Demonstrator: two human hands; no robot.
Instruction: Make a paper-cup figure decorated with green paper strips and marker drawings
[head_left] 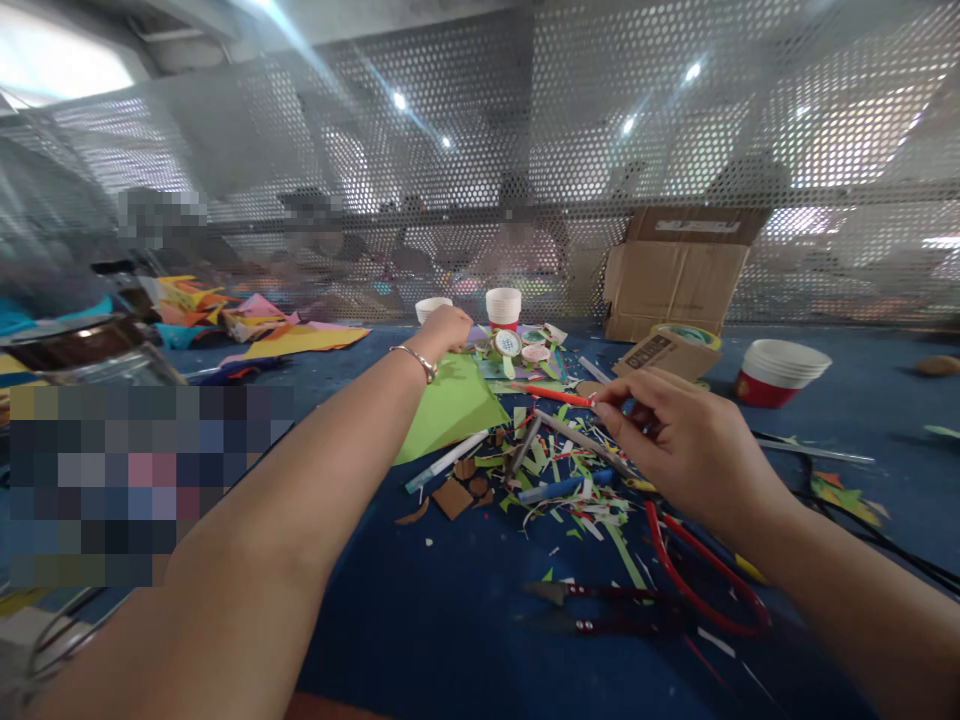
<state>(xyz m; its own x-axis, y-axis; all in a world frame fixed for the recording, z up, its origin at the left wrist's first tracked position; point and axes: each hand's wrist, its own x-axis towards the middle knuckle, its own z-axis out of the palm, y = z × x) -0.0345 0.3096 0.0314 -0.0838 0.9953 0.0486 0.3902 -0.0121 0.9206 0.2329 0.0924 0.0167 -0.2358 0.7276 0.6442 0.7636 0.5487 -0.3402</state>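
My left hand (pixel 448 328) reaches far forward over a green sheet of paper (pixel 450 400), beside a white paper cup (pixel 432 310). Its fingers look curled, and whatever may be in them is hidden. My right hand (pixel 675 420) pinches one end of a red-orange pen (pixel 559 396), which points left above the paper scraps (pixel 555 460). Below that hand lie scissors with red handles (pixel 667 570) and dark thread snips (pixel 600 592). A blue marker (pixel 562 487) and a white marker (pixel 450 460) rest among the scraps.
Stacked red-and-white paper cups (pixel 780 372) stand at right, with another stack (pixel 503 308) at the back. A cardboard box (pixel 679 275) leans near the perforated metal screen (pixel 450 180). A tape roll (pixel 686 337) sits by a cardboard piece (pixel 660 356). Coloured paper (pixel 307 340) lies at left.
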